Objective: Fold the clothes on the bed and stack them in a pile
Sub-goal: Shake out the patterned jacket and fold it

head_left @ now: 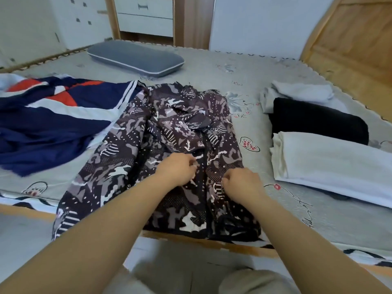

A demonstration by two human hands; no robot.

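A dark camouflage-patterned jacket [169, 132] lies spread front-up in the middle of the bed [244, 73], its hem at the near edge. My left hand [177, 168] and my right hand [241, 183] sit on either side of its central zipper, fingers curled and pinching the fabric of the front panels. To the left lies an unfolded navy, white and red garment [53, 115]. On the right side are folded pieces: a white one [328, 162], a black one [318, 119] and a grey one [301, 92].
A grey pillow [135, 57] lies at the far side of the bed. A wooden headboard [356, 39] rises at the right. White drawers [145, 15] stand beyond the bed. My knees [212, 279] are at the bed's near edge.
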